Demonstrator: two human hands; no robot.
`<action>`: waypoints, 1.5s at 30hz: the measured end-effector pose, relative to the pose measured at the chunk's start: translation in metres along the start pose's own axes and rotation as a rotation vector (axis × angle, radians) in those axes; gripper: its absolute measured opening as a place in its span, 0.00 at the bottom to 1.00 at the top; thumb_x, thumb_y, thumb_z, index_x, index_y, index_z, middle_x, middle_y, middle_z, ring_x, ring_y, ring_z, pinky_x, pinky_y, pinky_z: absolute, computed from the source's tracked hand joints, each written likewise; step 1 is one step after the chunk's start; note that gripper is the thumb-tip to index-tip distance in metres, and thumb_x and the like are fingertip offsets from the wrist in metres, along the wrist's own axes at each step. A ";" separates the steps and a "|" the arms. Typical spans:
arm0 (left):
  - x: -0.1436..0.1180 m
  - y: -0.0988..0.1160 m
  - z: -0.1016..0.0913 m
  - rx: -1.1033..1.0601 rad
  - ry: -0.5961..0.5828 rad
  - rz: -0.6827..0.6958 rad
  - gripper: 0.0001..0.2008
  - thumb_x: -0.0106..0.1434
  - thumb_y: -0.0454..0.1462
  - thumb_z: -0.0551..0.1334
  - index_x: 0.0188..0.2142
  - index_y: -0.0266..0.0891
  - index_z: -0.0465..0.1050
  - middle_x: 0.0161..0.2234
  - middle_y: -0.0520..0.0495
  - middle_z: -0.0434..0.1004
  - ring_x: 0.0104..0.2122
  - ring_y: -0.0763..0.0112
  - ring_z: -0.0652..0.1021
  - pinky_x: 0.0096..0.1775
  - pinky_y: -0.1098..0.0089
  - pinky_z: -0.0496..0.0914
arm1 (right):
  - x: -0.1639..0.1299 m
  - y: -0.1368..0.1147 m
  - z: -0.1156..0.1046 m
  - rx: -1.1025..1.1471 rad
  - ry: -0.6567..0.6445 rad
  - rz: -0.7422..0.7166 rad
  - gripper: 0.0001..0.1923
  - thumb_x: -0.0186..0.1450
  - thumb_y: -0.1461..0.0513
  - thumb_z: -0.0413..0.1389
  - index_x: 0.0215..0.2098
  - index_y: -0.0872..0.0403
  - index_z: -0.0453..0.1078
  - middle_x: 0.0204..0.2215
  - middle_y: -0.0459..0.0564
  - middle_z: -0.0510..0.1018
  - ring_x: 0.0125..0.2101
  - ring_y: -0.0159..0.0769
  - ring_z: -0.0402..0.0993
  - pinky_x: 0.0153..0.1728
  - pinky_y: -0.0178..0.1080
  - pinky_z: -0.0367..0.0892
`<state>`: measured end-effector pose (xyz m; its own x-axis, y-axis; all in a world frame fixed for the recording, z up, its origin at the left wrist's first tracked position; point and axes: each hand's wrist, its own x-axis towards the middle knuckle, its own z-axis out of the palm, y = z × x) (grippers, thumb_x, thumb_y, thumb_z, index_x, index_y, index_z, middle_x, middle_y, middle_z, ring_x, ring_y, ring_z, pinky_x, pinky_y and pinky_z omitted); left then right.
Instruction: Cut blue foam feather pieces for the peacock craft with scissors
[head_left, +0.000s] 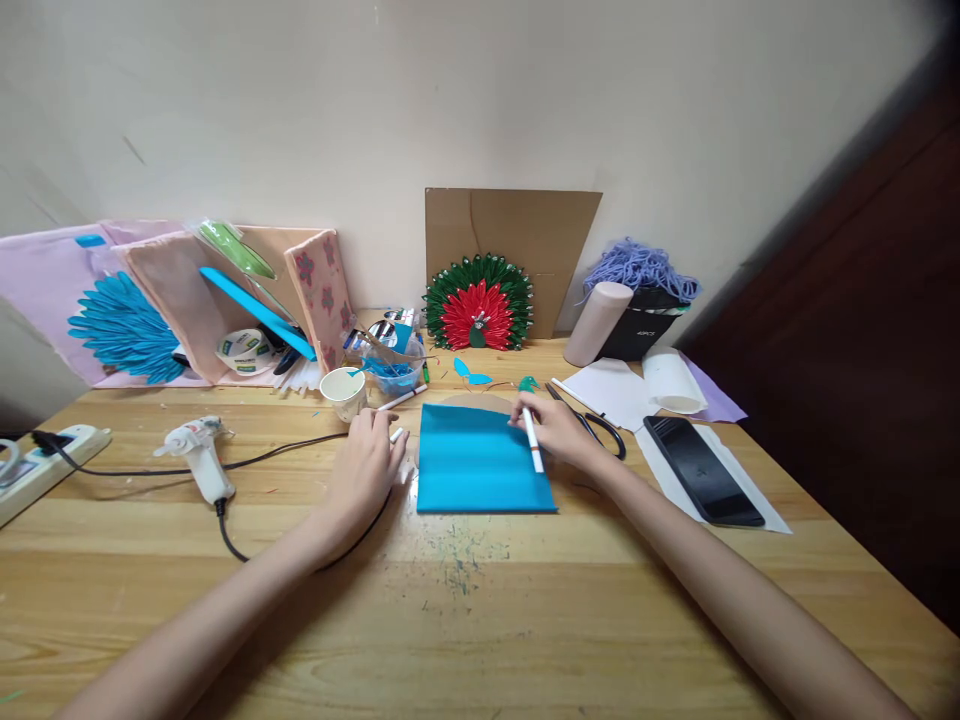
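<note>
A blue sheet [484,465], with faint creases running across it, lies flat on the table between my hands. My right hand [551,430] is closed around a white marker [533,440] and rests over the sheet's right side. Left of the sheet, my left hand [367,455] is closed, with a short white cylinder [398,435] like a marker cap at its thumb and fingers. Its far fingers are partly hidden. Another white marker [405,398] lies just beyond that hand, beside a paper cup [343,392]. Black scissors [606,430] lie partly behind my right hand.
A glue gun [199,455] with its cable and a power strip [52,465] are at left. A red and green feather-like fan [478,305] leans on cardboard [525,220] at the back. A phone [701,470] lies right; blue leaf pieces [471,373] lie beyond the sheet.
</note>
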<state>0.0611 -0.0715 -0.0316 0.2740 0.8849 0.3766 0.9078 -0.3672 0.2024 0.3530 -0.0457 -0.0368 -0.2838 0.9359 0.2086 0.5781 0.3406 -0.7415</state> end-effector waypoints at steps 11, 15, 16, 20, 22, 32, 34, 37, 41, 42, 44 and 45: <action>-0.005 0.073 -0.002 -0.868 -0.769 -0.202 0.28 0.62 0.56 0.47 0.31 0.35 0.73 0.29 0.42 0.77 0.29 0.65 0.75 0.34 0.66 0.67 | -0.057 -0.026 0.007 0.542 0.261 0.274 0.18 0.54 0.53 0.61 0.29 0.50 0.55 0.21 0.38 0.55 0.19 0.27 0.51 0.20 0.32 0.50; -0.005 0.092 0.013 -1.486 -1.175 -0.519 0.28 0.61 0.56 0.52 0.38 0.32 0.74 0.40 0.38 0.77 0.34 0.70 0.77 0.37 0.69 0.68 | -0.064 -0.038 0.017 0.617 0.297 0.252 0.19 0.55 0.52 0.60 0.30 0.50 0.54 0.21 0.38 0.55 0.20 0.27 0.52 0.20 0.31 0.52; -0.005 0.096 0.015 -1.610 -1.165 -0.579 0.25 0.61 0.54 0.54 0.40 0.33 0.73 0.43 0.39 0.76 0.37 0.71 0.76 0.40 0.70 0.68 | -0.065 -0.041 0.018 0.612 0.302 0.239 0.19 0.54 0.52 0.61 0.29 0.50 0.54 0.22 0.39 0.55 0.21 0.28 0.53 0.22 0.32 0.53; 0.000 0.104 0.017 -1.890 -0.803 -0.622 0.20 0.58 0.46 0.63 0.45 0.35 0.71 0.46 0.40 0.75 0.45 0.67 0.75 0.49 0.67 0.67 | -0.066 -0.047 0.020 0.581 0.307 0.191 0.21 0.53 0.50 0.61 0.28 0.50 0.54 0.22 0.40 0.57 0.23 0.29 0.57 0.24 0.33 0.58; 0.004 0.103 0.016 -1.908 -0.648 -0.589 0.22 0.55 0.44 0.66 0.45 0.33 0.70 0.47 0.39 0.74 0.47 0.61 0.75 0.50 0.63 0.68 | -0.066 -0.046 0.022 0.591 0.309 0.188 0.21 0.52 0.50 0.62 0.28 0.50 0.54 0.22 0.39 0.58 0.23 0.30 0.59 0.24 0.34 0.61; 0.010 0.058 0.016 -1.493 -0.364 -0.587 0.26 0.46 0.43 0.71 0.43 0.34 0.70 0.45 0.38 0.76 0.42 0.57 0.78 0.38 0.65 0.75 | -0.067 -0.029 0.006 0.540 0.562 0.227 0.16 0.55 0.53 0.61 0.34 0.51 0.62 0.30 0.44 0.74 0.31 0.36 0.73 0.36 0.42 0.72; 0.012 0.047 0.023 -1.439 -0.371 -0.600 0.27 0.45 0.42 0.72 0.43 0.35 0.69 0.44 0.38 0.77 0.40 0.57 0.79 0.37 0.65 0.75 | -0.068 -0.021 0.006 0.578 0.527 0.305 0.21 0.51 0.52 0.64 0.33 0.51 0.59 0.23 0.41 0.72 0.22 0.34 0.73 0.26 0.39 0.73; 0.015 0.032 0.035 -1.374 -0.318 -0.601 0.25 0.46 0.39 0.72 0.42 0.37 0.66 0.42 0.40 0.77 0.40 0.61 0.79 0.39 0.65 0.75 | -0.069 -0.013 0.014 0.607 0.480 0.361 0.26 0.47 0.51 0.66 0.32 0.50 0.54 0.18 0.39 0.71 0.18 0.34 0.73 0.20 0.36 0.71; 0.014 0.018 0.049 -1.167 -0.204 -0.543 0.31 0.49 0.36 0.70 0.50 0.36 0.58 0.42 0.41 0.74 0.38 0.64 0.78 0.40 0.61 0.74 | -0.070 -0.007 0.027 0.620 0.445 0.396 0.27 0.46 0.51 0.66 0.31 0.50 0.53 0.18 0.36 0.68 0.18 0.33 0.74 0.17 0.33 0.69; 0.012 0.017 0.051 -1.048 -0.155 -0.491 0.33 0.50 0.36 0.69 0.52 0.36 0.56 0.44 0.40 0.71 0.39 0.63 0.77 0.41 0.59 0.73 | -0.071 -0.005 0.030 0.617 0.434 0.405 0.27 0.47 0.51 0.66 0.32 0.50 0.53 0.19 0.36 0.67 0.18 0.33 0.74 0.17 0.33 0.69; 0.008 0.017 0.050 -0.772 -0.035 -0.328 0.35 0.51 0.37 0.68 0.55 0.36 0.53 0.49 0.38 0.64 0.46 0.59 0.73 0.46 0.54 0.70 | -0.073 -0.002 0.035 0.607 0.404 0.421 0.26 0.47 0.52 0.66 0.32 0.50 0.53 0.21 0.36 0.66 0.18 0.32 0.73 0.17 0.32 0.68; 0.005 0.019 0.047 -0.651 0.013 -0.225 0.34 0.52 0.37 0.67 0.55 0.37 0.54 0.51 0.37 0.61 0.50 0.57 0.69 0.49 0.52 0.67 | -0.074 0.000 0.036 0.601 0.385 0.426 0.26 0.48 0.52 0.65 0.32 0.50 0.53 0.21 0.36 0.66 0.19 0.32 0.73 0.17 0.33 0.67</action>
<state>0.0948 -0.0603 -0.0686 0.0936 0.9578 0.2717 0.5657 -0.2757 0.7772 0.3458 -0.1181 -0.0751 0.2116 0.9764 -0.0439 0.0392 -0.0533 -0.9978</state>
